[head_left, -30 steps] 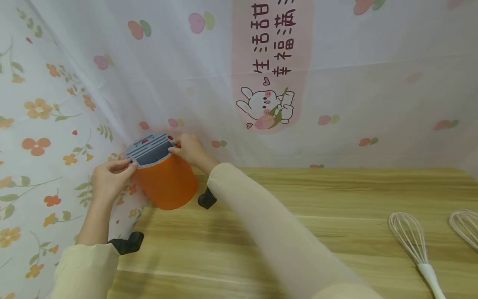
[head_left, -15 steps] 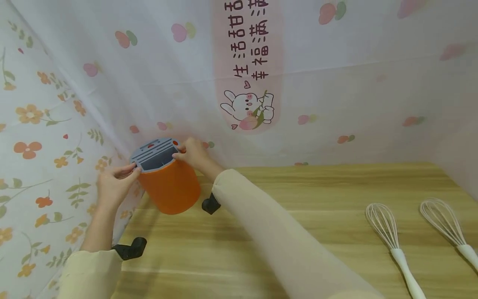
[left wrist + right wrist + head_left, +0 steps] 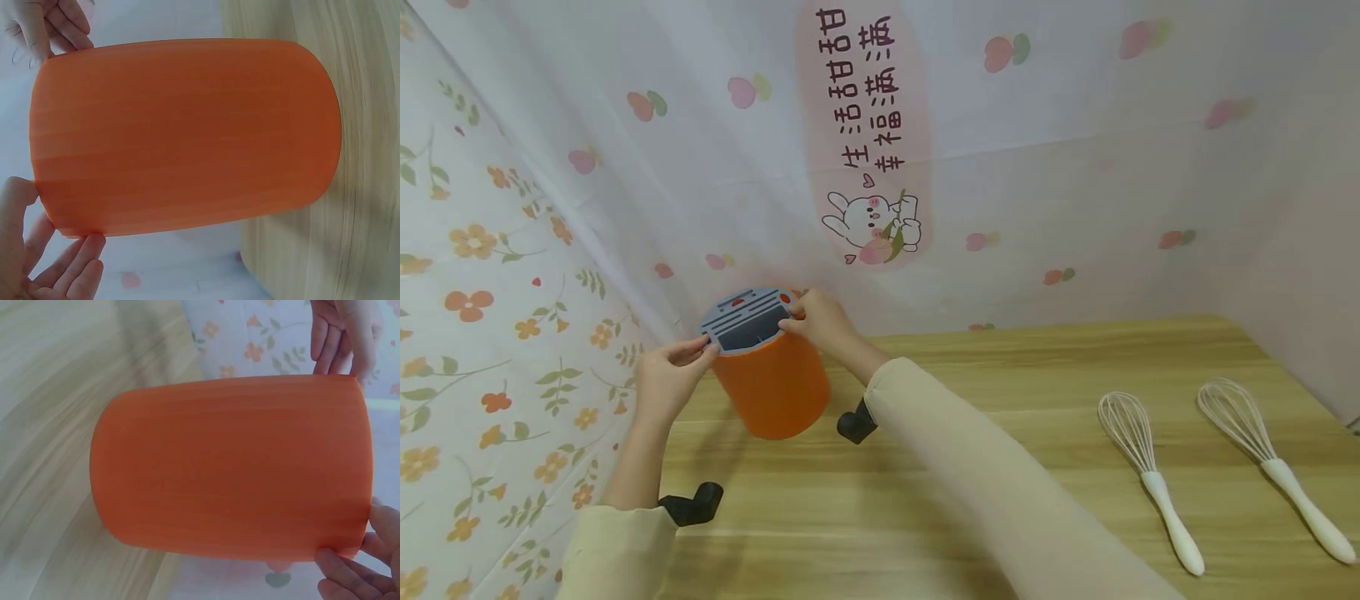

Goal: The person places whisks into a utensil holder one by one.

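Note:
An orange knife holder [image 3: 778, 387] with a grey slotted top [image 3: 747, 318] is held between my two hands, tilted, close over the wooden table. My left hand [image 3: 672, 379] pinches its rim on the left side, thumb on the near edge. On the opposite side of the rim, my right hand [image 3: 831, 325] pinches with thumb and fingers. In the left wrist view, the holder's smooth orange wall [image 3: 187, 134] fills most of the frame, with fingertips at its top end. The right wrist view also shows the wall [image 3: 231, 469] gripped from both sides.
Two white-handled whisks, one nearer [image 3: 1150, 475] and one farther right [image 3: 1270, 458], lie on the wooden table [image 3: 1000, 392]. A floral curtain [image 3: 512, 375] hangs at the left, and a printed white curtain [image 3: 1037, 183] stands behind.
Both hands have carried the knife holder to the right, away from the left curtain. The head view has shifted right, bringing both whisks fully into view.

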Demonstrator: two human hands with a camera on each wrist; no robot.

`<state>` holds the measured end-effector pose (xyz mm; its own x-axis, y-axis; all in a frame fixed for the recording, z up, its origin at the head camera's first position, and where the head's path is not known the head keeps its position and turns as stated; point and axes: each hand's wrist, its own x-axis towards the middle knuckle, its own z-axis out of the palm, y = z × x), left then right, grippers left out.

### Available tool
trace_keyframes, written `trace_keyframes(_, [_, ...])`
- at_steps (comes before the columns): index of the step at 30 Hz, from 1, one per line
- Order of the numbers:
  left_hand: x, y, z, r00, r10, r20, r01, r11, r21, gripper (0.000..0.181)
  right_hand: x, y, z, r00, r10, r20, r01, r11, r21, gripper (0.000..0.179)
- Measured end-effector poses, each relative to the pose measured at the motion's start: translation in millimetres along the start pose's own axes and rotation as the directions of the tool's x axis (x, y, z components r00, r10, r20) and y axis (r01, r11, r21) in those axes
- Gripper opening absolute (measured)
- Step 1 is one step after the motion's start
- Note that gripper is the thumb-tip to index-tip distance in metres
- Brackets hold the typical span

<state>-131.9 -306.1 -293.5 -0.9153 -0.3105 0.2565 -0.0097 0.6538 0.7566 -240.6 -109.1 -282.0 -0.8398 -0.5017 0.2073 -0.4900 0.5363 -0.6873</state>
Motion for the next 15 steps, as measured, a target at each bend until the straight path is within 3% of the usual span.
trace_keyframes(7, [-8.0, 13.0, 12.6, 0.999, 0.006, 0.032, -0.005, 1.000, -0.022, 0.046, -22.9, 9.0, -16.5, 0.999, -0.033, -0.036, 0.032, 0.999, -0.037, 0.031])
trace_keyframes(9, [-9.6, 17.0, 16.3, 0.999, 0.021, 0.036, -0.019, 0.999, -0.030, 0.045, -28.5, 10.9, -21.5, 0.998, -0.023, -0.051, 0.021, 0.999, -0.039, 0.026])
trace_keyframes(15, [-15.8, 28.2, 32.2, 0.997, 0.047, 0.056, -0.042, 0.996, -0.081, 0.042, -46.4, 21.2, -35.3, 0.998, 0.030, -0.057, -0.032, 0.999, -0.030, 0.032])
